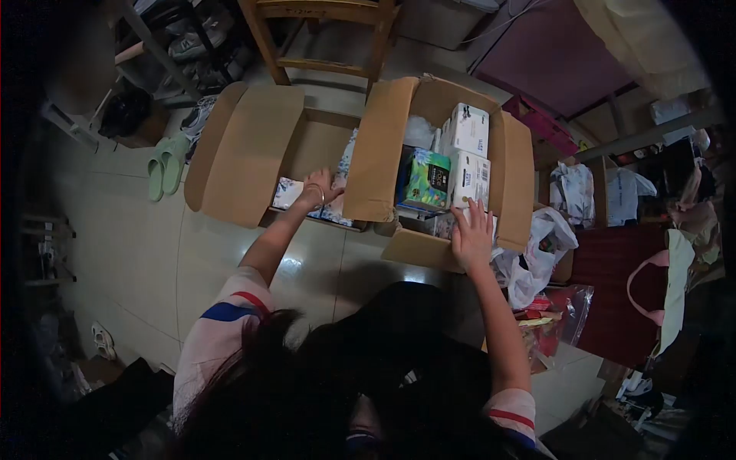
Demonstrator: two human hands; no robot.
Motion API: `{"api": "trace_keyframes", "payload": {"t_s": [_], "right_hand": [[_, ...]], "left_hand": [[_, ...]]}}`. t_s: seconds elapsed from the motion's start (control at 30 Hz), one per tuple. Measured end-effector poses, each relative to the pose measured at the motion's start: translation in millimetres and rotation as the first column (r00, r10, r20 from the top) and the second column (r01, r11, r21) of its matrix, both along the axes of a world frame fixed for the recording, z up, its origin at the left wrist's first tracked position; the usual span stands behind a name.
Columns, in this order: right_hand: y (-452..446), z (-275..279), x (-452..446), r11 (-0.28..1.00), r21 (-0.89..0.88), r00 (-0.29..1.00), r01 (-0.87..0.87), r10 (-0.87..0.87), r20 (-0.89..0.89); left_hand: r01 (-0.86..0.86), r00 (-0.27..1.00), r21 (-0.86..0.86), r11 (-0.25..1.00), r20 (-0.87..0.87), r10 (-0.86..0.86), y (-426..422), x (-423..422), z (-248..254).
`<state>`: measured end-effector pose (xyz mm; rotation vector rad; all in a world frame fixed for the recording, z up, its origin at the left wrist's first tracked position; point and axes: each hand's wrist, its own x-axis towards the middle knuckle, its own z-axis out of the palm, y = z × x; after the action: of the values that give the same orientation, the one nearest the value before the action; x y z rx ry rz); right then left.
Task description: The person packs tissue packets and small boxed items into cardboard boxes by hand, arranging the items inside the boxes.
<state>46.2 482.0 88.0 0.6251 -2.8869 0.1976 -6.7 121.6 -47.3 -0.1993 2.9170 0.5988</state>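
Observation:
My left hand [319, 188] reaches into the low, open cardboard box [253, 146], its fingers apart over patterned white packs [287, 193]. A bracelet circles that wrist. To the right, my right hand [472, 236] lies with spread fingers at the near side of the taller open cardboard box [379, 146], against the lower end of a white pack [470, 179]. Another white pack [469, 129] sits behind that one, and a green and blue pack [428, 179] is to their left. Whatever lies under my left palm is hidden.
A wooden chair [322, 65] stands behind the boxes. Green slippers [165, 169] are on the floor at left. Plastic bags [537, 257] and a dark red bag [613, 295] lie at right. A pink crate [540, 126] sits behind the taller box.

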Motion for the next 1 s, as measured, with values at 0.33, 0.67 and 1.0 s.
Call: {"api": "trace_keyframes", "payload": {"t_s": [0.33,0.67,1.0], "right_hand": [[-1,-2,0,0.997,-0.039,0.997,0.060,-0.062,-0.041],[0,-5,0,0.990,-0.116,0.993,0.076,-0.086,-0.086],[0,-7,0,0.992,-0.096,0.994,0.081,-0.088,-0.071]], "left_hand": [[0.003,0.979,-0.313,0.950,0.194,0.061,39,-21,-188],[0.263,0.848,-0.036,0.964,0.485,-0.213,47,10,-45],[0.116,0.913,0.026,0.993,0.390,-0.117,41,10,-4]]}}
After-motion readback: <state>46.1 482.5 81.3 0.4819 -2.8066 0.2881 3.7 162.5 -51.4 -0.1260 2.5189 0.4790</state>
